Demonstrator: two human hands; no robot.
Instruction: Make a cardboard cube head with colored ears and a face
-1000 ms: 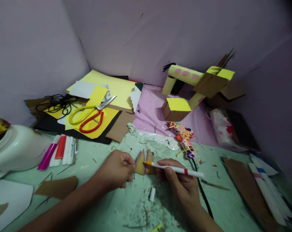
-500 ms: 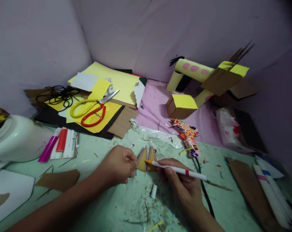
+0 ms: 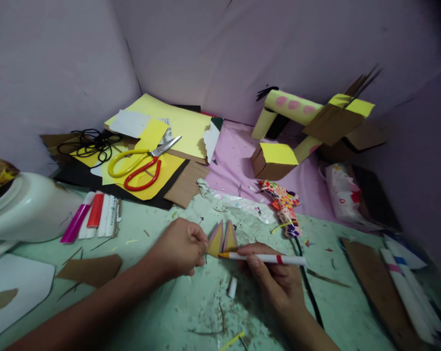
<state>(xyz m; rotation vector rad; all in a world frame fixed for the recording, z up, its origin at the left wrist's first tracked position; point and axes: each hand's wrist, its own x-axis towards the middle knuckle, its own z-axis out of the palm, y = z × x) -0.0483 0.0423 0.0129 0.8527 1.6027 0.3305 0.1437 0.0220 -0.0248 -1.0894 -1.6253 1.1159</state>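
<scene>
Likely colouring two pink-edged yellow card triangles (image 3: 216, 242), my right hand (image 3: 276, 279) grips a slim white marker (image 3: 270, 258) (left hand (image 3: 183, 247) curled, hold unclear), steadiness seemingly wanted next.

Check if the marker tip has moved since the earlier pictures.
Yes: the tip of the marker in the right hand has shifted toward the wearer, nearer the loose white cap lying on the table.

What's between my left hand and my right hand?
The head view shows two pointed yellow pieces between your left hand and right hand, plus the orange tip of the marker your right hand holds.
</scene>
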